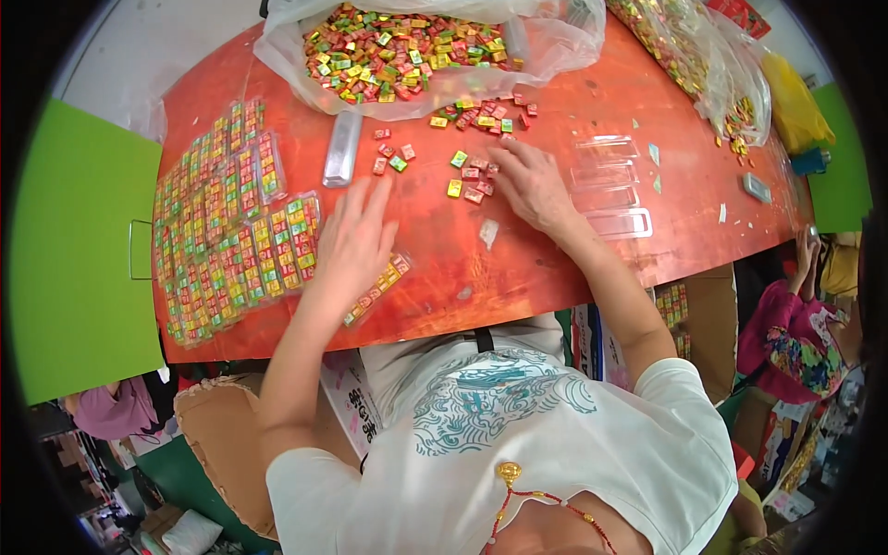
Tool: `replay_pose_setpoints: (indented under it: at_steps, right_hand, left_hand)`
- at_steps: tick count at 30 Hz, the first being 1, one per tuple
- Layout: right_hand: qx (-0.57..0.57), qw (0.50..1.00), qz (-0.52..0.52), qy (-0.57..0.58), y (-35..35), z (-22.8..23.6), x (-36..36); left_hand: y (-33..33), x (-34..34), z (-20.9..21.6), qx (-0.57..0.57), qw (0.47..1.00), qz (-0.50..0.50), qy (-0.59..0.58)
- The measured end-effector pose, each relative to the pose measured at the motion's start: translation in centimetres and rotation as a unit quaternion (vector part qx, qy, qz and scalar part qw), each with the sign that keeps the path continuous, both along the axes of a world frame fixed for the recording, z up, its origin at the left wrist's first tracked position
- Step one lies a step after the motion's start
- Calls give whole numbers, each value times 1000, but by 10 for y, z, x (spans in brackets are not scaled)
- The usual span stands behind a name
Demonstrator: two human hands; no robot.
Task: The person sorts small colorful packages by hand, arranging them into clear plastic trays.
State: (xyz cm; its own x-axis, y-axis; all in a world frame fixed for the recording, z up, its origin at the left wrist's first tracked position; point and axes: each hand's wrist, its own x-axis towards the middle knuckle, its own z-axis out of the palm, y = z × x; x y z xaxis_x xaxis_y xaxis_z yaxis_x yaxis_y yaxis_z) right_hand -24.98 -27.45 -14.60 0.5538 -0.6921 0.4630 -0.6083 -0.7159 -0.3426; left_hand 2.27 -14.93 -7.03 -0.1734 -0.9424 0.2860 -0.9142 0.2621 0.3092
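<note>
My left hand (356, 236) is over the red tabletop with its fingers stretched out and apart, holding nothing. Partly under its wrist lies a narrow clear tray (379, 289) filled with small wrapped pieces in red, yellow and green. Just beyond its fingertips are a few loose pieces (398, 164) and a clear plastic box (342, 150). My right hand (532, 185), its fingers slightly bent and apart, reaches a small group of loose wrapped pieces (473, 173). Its fingertips touch the pieces at the group's right side; no piece shows lifted.
Rows of filled trays (222, 227) cover the table's left. A large clear bag (407, 55) full of wrapped pieces stands at the back. Several clear trays (606, 190) lie right of my right hand. Another bag (684, 55) is at the far right; a person's hands (807, 259) show at the right edge.
</note>
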Motion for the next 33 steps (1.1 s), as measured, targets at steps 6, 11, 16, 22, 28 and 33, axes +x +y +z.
replay_pose_setpoints:
  at_steps: [6, 11, 16, 22, 28, 33]
  right_hand:
    - [-36, 990, -119, 58, 42, 12, -39]
    - [0, 979, -187, 86, 71, -2, -80]
    - [13, 988, -120, 94, 89, -3, -68]
    - [-3, 995, -73, 69, 78, 9, -34]
    - [-24, 993, -52, 107, 39, 13, 12]
    - [-31, 989, -77, 120, 33, -4, 21]
  left_hand:
    - [-76, 22, -50, 131, 981, 49, -134]
    - [-76, 7, -58, 141, 988, 22, -54]
    - [-76, -10, -65, 184, 978, -49, 83]
    - [-66, -20, -38, 176, 981, -59, 49]
    - [-70, -18, -45, 179, 980, -41, -73]
    - [-74, -19, -53, 172, 982, -46, -65]
